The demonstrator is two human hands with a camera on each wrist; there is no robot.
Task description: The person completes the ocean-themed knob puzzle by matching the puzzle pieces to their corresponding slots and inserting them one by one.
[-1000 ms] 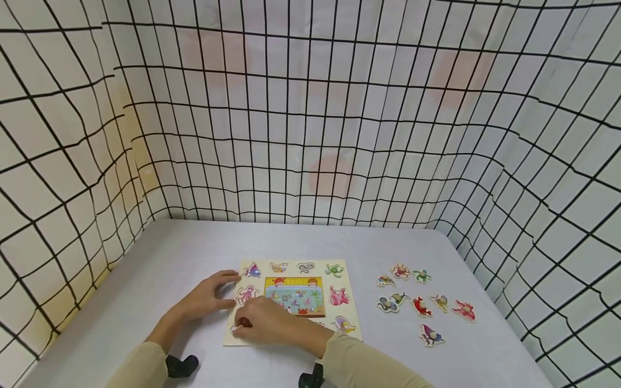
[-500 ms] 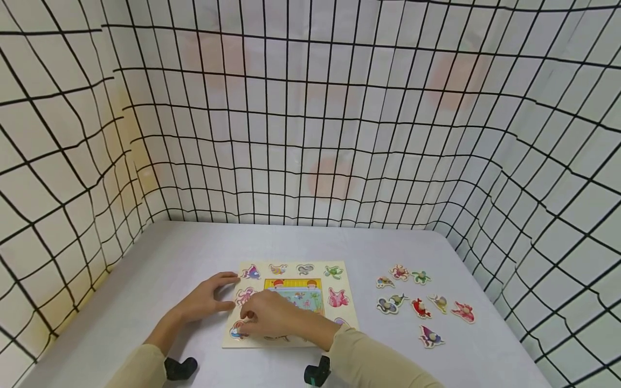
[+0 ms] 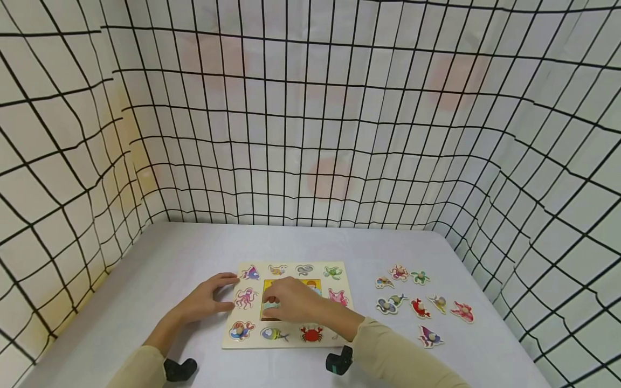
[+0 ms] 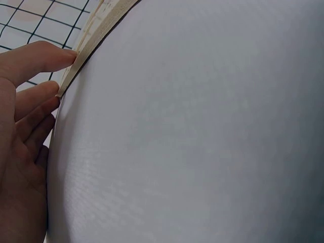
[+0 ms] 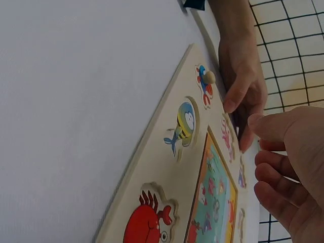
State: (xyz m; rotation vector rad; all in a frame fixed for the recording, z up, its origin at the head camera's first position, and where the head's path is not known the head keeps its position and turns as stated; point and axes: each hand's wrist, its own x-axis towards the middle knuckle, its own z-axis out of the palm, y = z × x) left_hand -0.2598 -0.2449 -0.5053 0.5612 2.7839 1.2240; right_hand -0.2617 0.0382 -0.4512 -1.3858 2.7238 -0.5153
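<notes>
A wooden knob puzzle board (image 3: 283, 345) with sea animal pictures lies on the table. In its near left corner sits a hermit crab piece (image 3: 240, 331), whose round wooden knob (image 5: 208, 77) stands up in the right wrist view. My right hand (image 3: 293, 299) hovers over the board's middle picture, fingers loosely bent and nothing between them. Thumb and fingertips of my left hand (image 3: 206, 297) touch the board's left edge, as the left wrist view also shows. The crab recess (image 3: 311, 334) and the striped fish recess (image 5: 185, 124) hold no knobbed piece.
Right of the board lie several loose knob pieces, among them a red crab (image 3: 420, 309), an octopus (image 3: 399, 272), a turtle (image 3: 420, 277), a pink piece (image 3: 463, 312) and a purple fish (image 3: 430, 337). White walls with a black grid (image 3: 301, 134) enclose the table.
My right hand has let go of the hermit crab piece in the near left corner and moved right and away from me, over the middle picture. The left hand stays at the edge.
</notes>
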